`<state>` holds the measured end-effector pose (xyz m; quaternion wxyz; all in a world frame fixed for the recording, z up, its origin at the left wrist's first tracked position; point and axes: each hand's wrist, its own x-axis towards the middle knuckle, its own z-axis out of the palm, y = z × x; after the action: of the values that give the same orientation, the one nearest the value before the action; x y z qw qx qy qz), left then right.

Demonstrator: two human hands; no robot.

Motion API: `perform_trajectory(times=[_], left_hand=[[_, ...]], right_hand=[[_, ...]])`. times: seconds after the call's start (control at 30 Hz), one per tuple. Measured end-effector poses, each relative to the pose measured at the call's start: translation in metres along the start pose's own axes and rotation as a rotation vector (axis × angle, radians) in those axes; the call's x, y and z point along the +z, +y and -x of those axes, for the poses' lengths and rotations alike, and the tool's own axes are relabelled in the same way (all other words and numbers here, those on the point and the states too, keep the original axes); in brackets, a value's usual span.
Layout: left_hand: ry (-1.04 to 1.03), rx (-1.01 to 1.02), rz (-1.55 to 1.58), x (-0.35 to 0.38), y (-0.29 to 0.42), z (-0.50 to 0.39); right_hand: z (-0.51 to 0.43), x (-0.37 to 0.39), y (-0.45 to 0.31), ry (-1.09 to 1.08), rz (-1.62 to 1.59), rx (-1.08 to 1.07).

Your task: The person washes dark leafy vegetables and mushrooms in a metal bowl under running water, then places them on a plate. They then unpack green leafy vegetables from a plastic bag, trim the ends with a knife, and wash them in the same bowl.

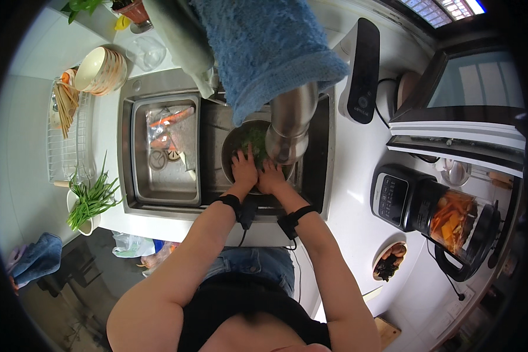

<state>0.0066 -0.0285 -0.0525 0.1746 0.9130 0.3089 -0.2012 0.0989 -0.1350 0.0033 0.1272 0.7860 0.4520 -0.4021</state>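
Note:
A round metal bowl [227,152] stands in the right basin of a steel sink [126,176], with chopped green leaves [256,140] in it. My left hand [244,169] reaches into the bowl with fingers spread over the greens. Beside it, my right hand [272,177] is also in the bowl, its fingers apart and partly below the faucet [288,141]. Whether either hand grasps any greens cannot be told. A blue towel [273,53] hangs over the faucet and hides its upper part. Both wrists wear black straps.
The left basin [143,193] holds wet packaging [169,127]. Stacked bowls [101,72], a wire rack [66,154] and a bowl of green stalks [90,202] are at left. At right stand a black dispenser [363,75], a blender with cut vegetables [453,220] and a plate of food [389,262].

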Motion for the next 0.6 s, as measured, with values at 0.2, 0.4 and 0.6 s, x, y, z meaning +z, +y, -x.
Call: perform_trajectory(times=[0.2,0.4,0.6], left_hand=[[0.229,-0.097,0.716,0.034,-0.010,-0.033],[-0.111,-0.117,0.632,0.026,-0.015,-0.049],[0.268,-0.091,0.884,0.021,-0.007,-0.042]], right_hand=[[0.000,-0.016,-0.004,0.025,-0.074,-0.006],[0.011,-0.014,-0.002,-0.038,-0.428,-0.210],[0.010,-0.003,0.004,0.200,-0.547,0.004]])
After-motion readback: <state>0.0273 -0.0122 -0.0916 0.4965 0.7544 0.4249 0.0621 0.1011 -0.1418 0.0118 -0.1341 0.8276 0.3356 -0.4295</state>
